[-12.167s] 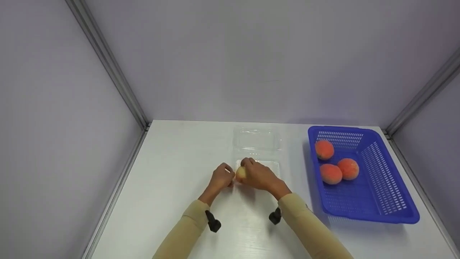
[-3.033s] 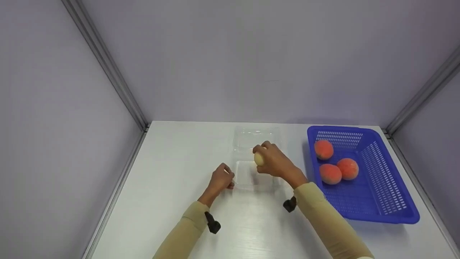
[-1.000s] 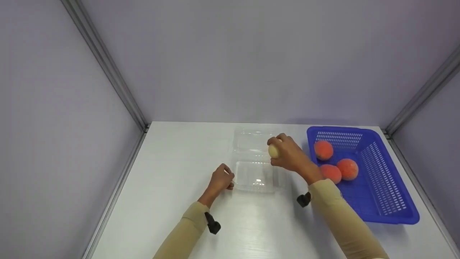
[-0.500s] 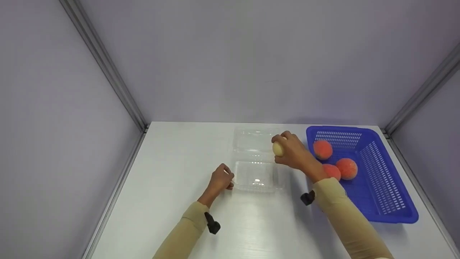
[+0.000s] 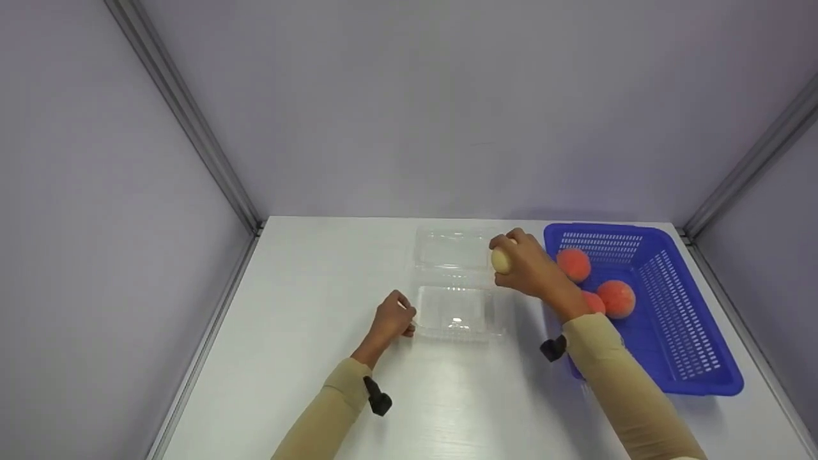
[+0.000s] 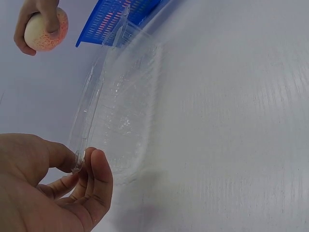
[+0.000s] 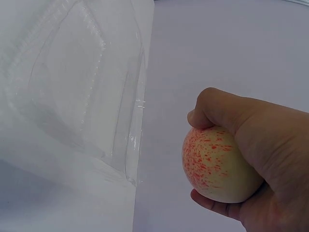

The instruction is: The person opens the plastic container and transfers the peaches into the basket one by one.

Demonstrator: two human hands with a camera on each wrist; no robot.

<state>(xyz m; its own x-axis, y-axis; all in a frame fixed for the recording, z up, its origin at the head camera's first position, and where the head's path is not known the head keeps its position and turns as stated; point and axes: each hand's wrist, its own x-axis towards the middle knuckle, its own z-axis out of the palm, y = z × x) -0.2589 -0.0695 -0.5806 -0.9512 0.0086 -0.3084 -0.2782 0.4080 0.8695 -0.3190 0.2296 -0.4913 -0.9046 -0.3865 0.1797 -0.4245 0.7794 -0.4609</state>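
Note:
A clear plastic clamshell container lies unfolded on the table, its lid toward the back wall. My left hand pinches the container's left rim between thumb and fingers; the left wrist view shows the rim in that pinch. Up off the table, between container and basket, my right hand grips a pale yellow peach speckled with red. Fingers curl round the fruit, and part of it is hidden by the palm. Nothing is seen inside the container.
At the right stands a blue perforated basket holding orange-red peaches, among them one peach at its left wall and another peach near the middle. The right forearm crosses the basket's left side. Grey walls border the white table.
Starting beside the left hand at the container's front left, the right hand has carried the peach up and rightward, away from the container toward the basket. The left hand has stayed at the rim.

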